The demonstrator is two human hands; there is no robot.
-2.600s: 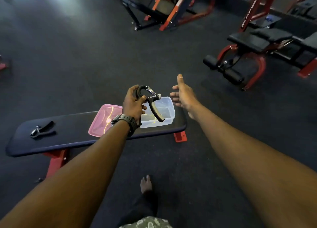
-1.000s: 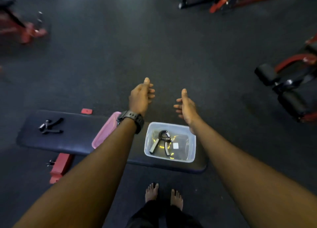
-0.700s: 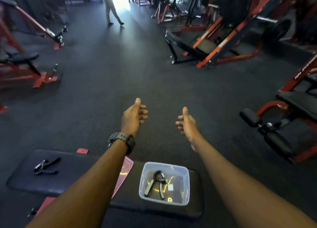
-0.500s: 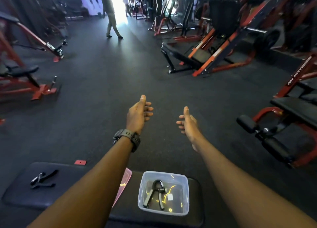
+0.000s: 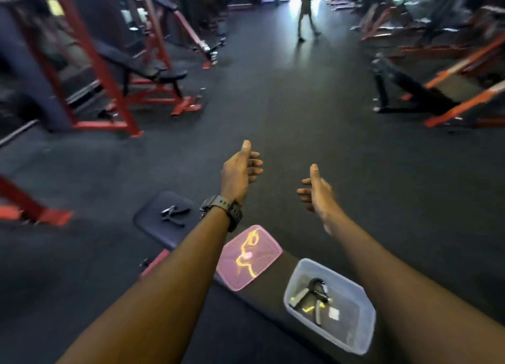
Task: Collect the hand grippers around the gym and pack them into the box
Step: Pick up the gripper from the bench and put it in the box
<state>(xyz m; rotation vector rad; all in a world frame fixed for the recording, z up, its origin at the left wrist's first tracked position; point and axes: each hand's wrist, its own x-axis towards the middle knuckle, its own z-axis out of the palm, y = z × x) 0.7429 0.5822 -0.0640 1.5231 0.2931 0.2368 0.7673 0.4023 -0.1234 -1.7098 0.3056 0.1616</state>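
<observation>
Head view: left hand [image 5: 240,172] and right hand [image 5: 317,192] hover empty, fingers loosely curled, above the bench [image 5: 153,227]. One hand gripper [image 5: 311,298] lies in the box [image 5: 363,336]; another hand gripper [image 5: 173,214] awaits collection beside the pink lid [image 5: 247,257], presumably removed for packing.

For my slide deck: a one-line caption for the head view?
Both empty hands, left and right, hover over a bench; one hand gripper sits in the clear box, another waits.
</observation>
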